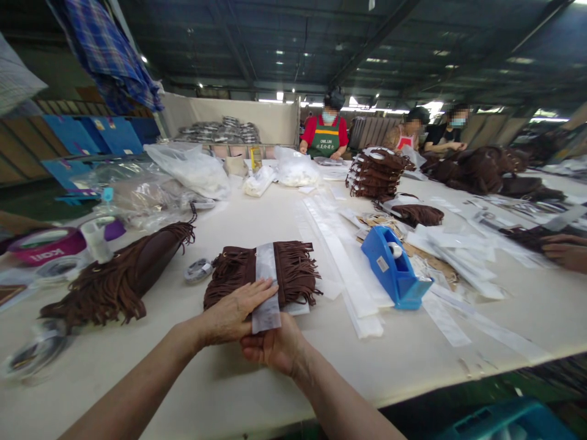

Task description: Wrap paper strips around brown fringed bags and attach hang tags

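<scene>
A brown fringed suede piece (293, 272) lies on the white table (257, 223) in front of me, with a clear plastic strip (266, 287) wrapped across its middle. My left hand (233, 311) lies flat on the piece, fingers stretched out onto the strip. My right hand (275, 348) sits just below at the near edge, fingers curled under the strip's lower end. A blue tape dispenser (392, 266) stands to the right.
Another brown fringed item (123, 275) lies to the left beside tape rolls (198, 270). Long clear strips (343, 263) run up the table. Stacks of brown fringed pieces (376, 174) and plastic bags (192, 168) lie further back. Other people work at the far end; someone's hand (566, 250) rests at right.
</scene>
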Demonstrator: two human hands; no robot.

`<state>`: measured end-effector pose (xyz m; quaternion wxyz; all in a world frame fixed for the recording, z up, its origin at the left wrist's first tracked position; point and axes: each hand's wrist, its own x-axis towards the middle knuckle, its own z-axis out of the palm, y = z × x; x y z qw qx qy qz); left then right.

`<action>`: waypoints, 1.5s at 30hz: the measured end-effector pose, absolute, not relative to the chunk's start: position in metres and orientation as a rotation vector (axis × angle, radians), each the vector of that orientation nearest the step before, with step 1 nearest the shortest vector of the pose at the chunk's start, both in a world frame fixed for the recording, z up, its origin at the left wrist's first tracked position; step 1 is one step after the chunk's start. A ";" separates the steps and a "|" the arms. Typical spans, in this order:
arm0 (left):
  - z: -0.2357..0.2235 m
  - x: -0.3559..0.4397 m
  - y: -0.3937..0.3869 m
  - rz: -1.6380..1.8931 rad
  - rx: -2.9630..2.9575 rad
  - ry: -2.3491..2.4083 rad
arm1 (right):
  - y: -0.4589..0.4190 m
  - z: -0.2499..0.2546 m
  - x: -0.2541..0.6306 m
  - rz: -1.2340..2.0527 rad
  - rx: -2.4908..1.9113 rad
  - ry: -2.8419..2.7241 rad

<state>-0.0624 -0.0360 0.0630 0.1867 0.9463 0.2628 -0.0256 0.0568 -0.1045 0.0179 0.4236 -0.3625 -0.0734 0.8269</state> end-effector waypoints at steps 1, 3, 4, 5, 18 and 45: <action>0.061 -0.063 -0.036 -0.058 2.679 0.732 | -0.105 0.019 0.058 2.091 -0.906 -0.170; 0.055 -0.065 -0.035 -0.032 2.713 0.732 | -0.105 0.023 0.060 2.132 -0.914 -0.130; 0.051 -0.065 -0.034 -0.023 2.734 0.738 | -0.105 0.024 0.061 2.158 -0.902 -0.116; 0.048 -0.066 -0.034 -0.014 2.760 0.740 | -0.106 0.025 0.061 2.181 -0.883 -0.099; 0.030 -0.065 -0.049 0.068 3.090 0.768 | -0.154 0.018 0.124 0.183 -1.336 -1.706; 0.011 -0.065 -0.050 0.461 3.359 0.677 | -0.111 0.001 0.128 -0.367 -1.120 -2.026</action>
